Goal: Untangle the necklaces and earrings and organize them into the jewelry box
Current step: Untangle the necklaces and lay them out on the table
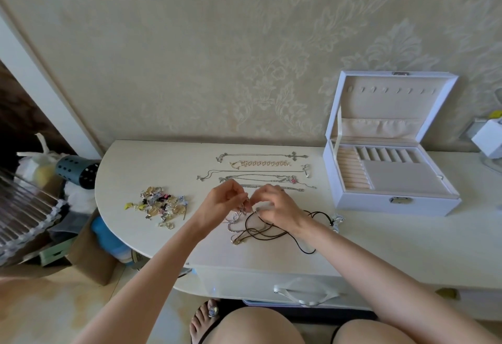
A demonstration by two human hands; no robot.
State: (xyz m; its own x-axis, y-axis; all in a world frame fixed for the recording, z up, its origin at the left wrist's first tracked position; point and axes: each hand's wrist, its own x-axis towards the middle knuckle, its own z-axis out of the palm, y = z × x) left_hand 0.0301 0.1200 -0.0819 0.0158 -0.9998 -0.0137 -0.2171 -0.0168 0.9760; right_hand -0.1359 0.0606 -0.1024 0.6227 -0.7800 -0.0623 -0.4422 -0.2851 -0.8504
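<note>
Tangled necklaces (260, 228) mid-table; earrings (160, 205) heaped left; jewelry box (391, 180) open (right).

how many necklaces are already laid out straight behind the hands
5, in rows: cross necklace farthest, pearl chain, long thin chain, pink-pendant chain, and a silver chain nearest, partly hidden by the hands.

Well left of the hands, a dark blue perforated cylinder (77, 172) lay beside a cardboard box (92, 251) on the floor; far right stood a white box (487, 137).
</note>
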